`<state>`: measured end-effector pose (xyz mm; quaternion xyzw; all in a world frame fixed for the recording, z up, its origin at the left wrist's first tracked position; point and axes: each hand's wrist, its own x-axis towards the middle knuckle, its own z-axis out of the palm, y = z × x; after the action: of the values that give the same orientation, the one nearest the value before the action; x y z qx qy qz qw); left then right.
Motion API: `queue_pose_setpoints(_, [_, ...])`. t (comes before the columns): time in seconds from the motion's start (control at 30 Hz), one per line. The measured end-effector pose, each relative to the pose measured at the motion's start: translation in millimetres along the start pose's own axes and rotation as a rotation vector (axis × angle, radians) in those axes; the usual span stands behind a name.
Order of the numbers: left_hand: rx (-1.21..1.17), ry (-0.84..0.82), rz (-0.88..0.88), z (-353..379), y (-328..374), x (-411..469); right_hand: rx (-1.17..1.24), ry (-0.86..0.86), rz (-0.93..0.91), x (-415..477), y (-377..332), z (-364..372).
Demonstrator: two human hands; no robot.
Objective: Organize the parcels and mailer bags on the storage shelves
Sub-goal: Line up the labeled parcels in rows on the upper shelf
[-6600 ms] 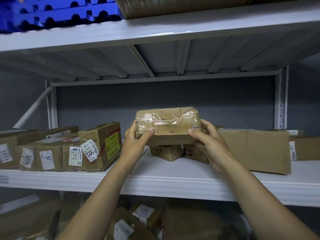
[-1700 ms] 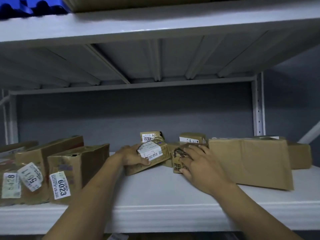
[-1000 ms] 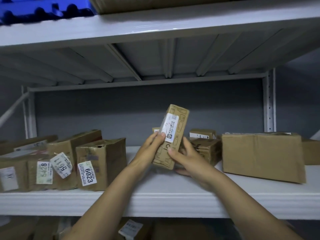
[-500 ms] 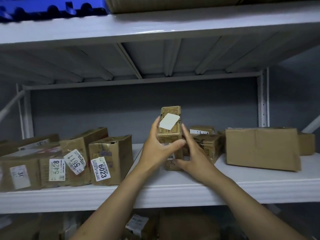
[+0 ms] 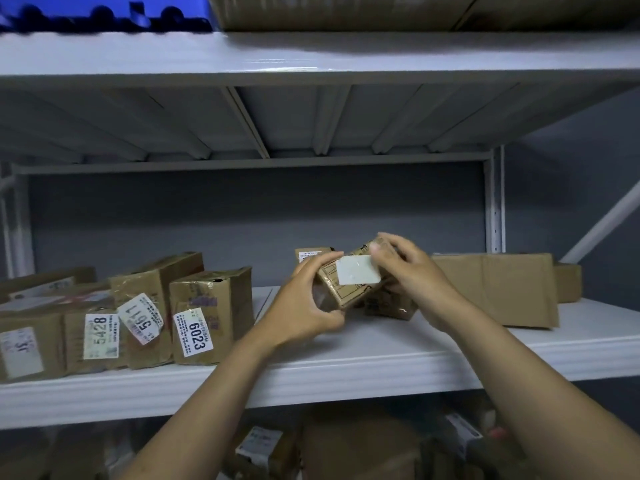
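Nearest, below the front edge of the middle shelf [image 5: 346, 375], some blurred cartons [image 5: 360, 448] lie on the lower level, and their labels cannot be read. Both forearms reach over this edge. The left hand [image 5: 301, 306] grips the left end of a small brown parcel [image 5: 337, 294], with the forefinger over its top and the thumb curled below. The right hand [image 5: 415, 275] holds the upper right end, and its thumb presses at the corner of the white label [image 5: 356, 279] on the face toward the camera. The parcel is tilted over the board, about at the middle of the shelf; I cannot tell whether its lower corner touches the board. Just behind it, partly hidden by the hands, a second small parcel [image 5: 391, 304] lies on the board. A little box [image 5: 308, 255] stands behind the left fingers. To the left, a row of cartons stands side by side at the front: the box marked 6023 [image 5: 214, 296], the box marked 5611 [image 5: 152, 282] and the box marked 5428 [image 5: 100, 336]. To the right, a large flat carton [image 5: 495, 289] lies near the right wrist, with a small carton [image 5: 568, 282] at its far end. Behind are the grey wall [image 5: 242, 220] and a white post [image 5: 495, 202]. Above, the upper shelf [image 5: 311, 57] carries a blue crate [image 5: 104, 12].
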<state>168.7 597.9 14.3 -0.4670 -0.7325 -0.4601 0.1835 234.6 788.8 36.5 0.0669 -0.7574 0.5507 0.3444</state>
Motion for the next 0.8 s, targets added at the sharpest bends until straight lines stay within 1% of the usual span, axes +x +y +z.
queue_pose_setpoints(0.1, [-0.083,0.071,-0.014,1.1,-1.5,-4.8,-0.08,-0.044,0.015,-9.2,7.2,-0.8])
queue_pose_setpoints(0.23, [-0.113,0.078,-0.057,-3.2,-3.9,-9.3,-0.199,-0.082,-0.045,-19.2,8.7,-3.7])
queue_pose_setpoints(0.33, [-0.157,0.15,-0.117,-5.2,-2.6,-10.3,-0.262,-0.127,-0.043,-21.3,8.7,-5.1])
queue_pose_setpoints(0.43, [-0.155,0.2,-0.157,-8.8,-4.0,-8.9,-0.325,-0.126,-0.074,-21.6,6.3,-1.9])
queue_pose_setpoints(0.53, [-0.17,0.176,-0.148,-13.1,-6.1,-8.6,-0.351,-0.176,-0.099,-23.4,3.0,8.2])
queue_pose_setpoints(0.7, [-0.181,0.069,-0.155,-22.0,1.4,-14.8,-0.307,-0.314,-0.075,-32.5,10.0,34.1])
queue_pose_setpoints(0.8, [-0.13,0.101,-0.151,-29.1,1.3,-17.8,-0.267,-0.351,-0.094,-31.4,16.3,46.0])
